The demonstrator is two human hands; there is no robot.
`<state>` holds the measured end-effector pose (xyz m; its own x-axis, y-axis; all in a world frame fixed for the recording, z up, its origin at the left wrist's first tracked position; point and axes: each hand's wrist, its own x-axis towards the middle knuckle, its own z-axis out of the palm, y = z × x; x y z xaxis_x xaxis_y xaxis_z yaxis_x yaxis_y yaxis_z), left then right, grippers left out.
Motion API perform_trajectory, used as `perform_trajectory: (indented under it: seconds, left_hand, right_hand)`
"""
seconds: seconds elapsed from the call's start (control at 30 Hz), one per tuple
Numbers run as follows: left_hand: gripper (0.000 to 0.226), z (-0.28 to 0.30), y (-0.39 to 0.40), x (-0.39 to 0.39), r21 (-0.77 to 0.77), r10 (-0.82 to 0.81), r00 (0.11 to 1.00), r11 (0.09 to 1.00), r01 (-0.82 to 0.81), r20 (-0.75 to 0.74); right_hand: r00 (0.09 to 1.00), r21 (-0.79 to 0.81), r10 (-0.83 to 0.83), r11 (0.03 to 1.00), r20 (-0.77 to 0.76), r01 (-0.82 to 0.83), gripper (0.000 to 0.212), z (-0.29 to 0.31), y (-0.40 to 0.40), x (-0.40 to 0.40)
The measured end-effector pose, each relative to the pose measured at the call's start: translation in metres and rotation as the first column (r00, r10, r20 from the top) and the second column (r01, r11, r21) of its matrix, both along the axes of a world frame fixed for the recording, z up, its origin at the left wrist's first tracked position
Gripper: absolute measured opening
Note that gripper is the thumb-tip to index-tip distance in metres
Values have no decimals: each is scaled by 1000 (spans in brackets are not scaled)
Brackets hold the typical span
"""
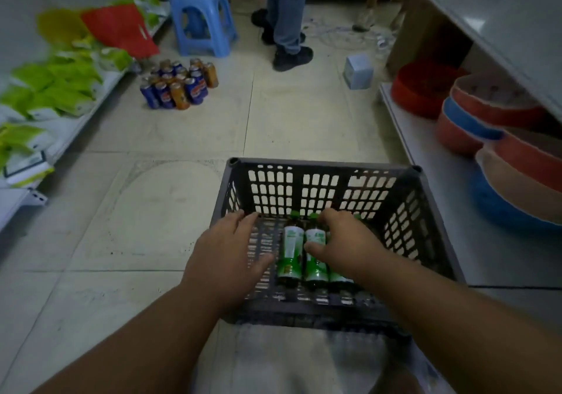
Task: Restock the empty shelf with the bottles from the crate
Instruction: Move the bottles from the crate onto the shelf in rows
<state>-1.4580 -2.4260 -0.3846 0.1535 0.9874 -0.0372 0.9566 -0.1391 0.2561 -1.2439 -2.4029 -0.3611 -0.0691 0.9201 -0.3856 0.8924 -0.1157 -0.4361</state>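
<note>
In grey crate (322,186) on floor: green-label bottles (290,250) lying flat. Right hand (343,241) curling onto middle bottle; left hand (225,247) spread, empty. Probably glass, heavy, slippery: grip body.

You have one crate (322,180) holding three visible bottles (290,250), one blue stool (202,19), and two hands (225,256) reaching in.
</note>
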Motion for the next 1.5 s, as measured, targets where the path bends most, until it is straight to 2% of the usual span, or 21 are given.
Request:
perform_trajectory:
  seconds: [0.1, 0.23, 0.37, 0.6, 0.67, 0.77, 0.83, 0.93, 0.97, 1.07, 1.13, 1.17, 1.27, 1.37, 1.5]
  left_hand:
    - [93, -32, 25, -21, -30, -29, 998, 999, 27, -55]
    - [108, -65, 54, -36, -103, -72, 984, 993, 55, -162]
    - [113, -91, 63, -39, -87, -77, 963, 995, 56, -260]
    - [117, -107, 64, -45, -6, -56, 976, 998, 56, -210]
    - [117, -107, 65, -45, 2, -67, 975, 998, 69, -210]
    - [118, -105, 66, -44, 18, -86, 976, 996, 92, -198]
    - [118, -106, 67, -45, 9, -90, 977, 996, 93, -193]
    - [117, -106, 67, -46, -20, -91, 979, 996, 89, -185]
    - [117, -106, 67, -46, -22, -94, 978, 996, 92, -184]
    - [116, -106, 67, -47, -12, -100, 980, 995, 99, -171]
    - [116, -107, 67, -47, -7, -97, 982, 995, 97, -161]
    - [116, -107, 67, -47, -7, -97, 982, 995, 97, -162]
    - [117, -107, 67, -47, -17, -103, 980, 995, 102, -170]
    - [120, -103, 67, -47, -76, -106, 978, 993, 94, -180]
    - [132, -87, 68, -46, -204, -74, 985, 978, 42, -156]
  right_hand:
    - [999, -89, -28, 996, -35, 25, 52, -38, 25, -13]
    - [990, -181, -109, 979, -85, 93, 63, -79, 58, -29]
    - [972, -276, -206, 946, -109, 170, 73, -127, 84, -43]
    - [928, -392, -372, 852, 15, 347, 87, -216, 120, -71]
    - [925, -349, -360, 858, 120, 378, 99, -236, 125, -80]
    - [936, -284, -273, 901, 221, 329, 107, -248, 130, -90]
    - [939, -292, -281, 898, 196, 330, 108, -253, 134, -94]
    - [950, -317, -290, 896, 113, 311, 81, -258, 136, -101]
    - [944, -351, -322, 878, 69, 325, 78, -259, 136, -102]
    - [912, -453, -402, 830, -83, 325, 89, -252, 132, -99]
    - [851, -508, -468, 807, -238, 301, 83, -249, 127, -96]
    - [787, -556, -526, 778, -323, 292, 78, -246, 125, -94]
    - [523, -690, -692, 681, -497, 245, 81, -225, 125, -90]
    - [330, -702, -718, 687, -613, 191, 77, -198, 127, -81]
    - [190, -676, -685, 727, -703, 120, 66, -146, 122, -64]
